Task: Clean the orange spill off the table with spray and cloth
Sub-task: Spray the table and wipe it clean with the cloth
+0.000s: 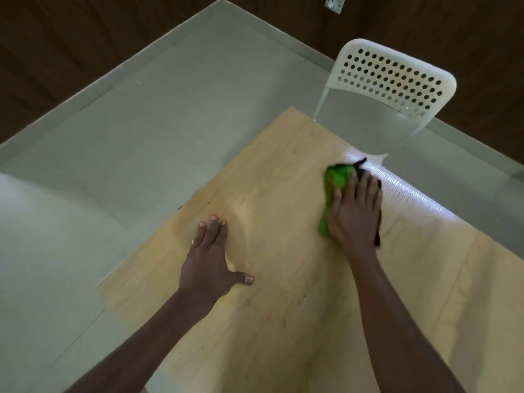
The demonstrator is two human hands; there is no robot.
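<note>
A light wooden table fills the lower middle of the view. My right hand presses flat on a green cloth with a black edge near the table's far right edge. My left hand lies palm down on the bare wood near the left edge, fingers spread, holding nothing. I see no orange spill on the wood and no spray bottle in view. Part of the cloth is hidden under my right hand.
A white chair with a perforated back stands just beyond the table's far corner. Grey floor lies to the left and behind. Dark wood-panelled walls close the room, with a socket at the top.
</note>
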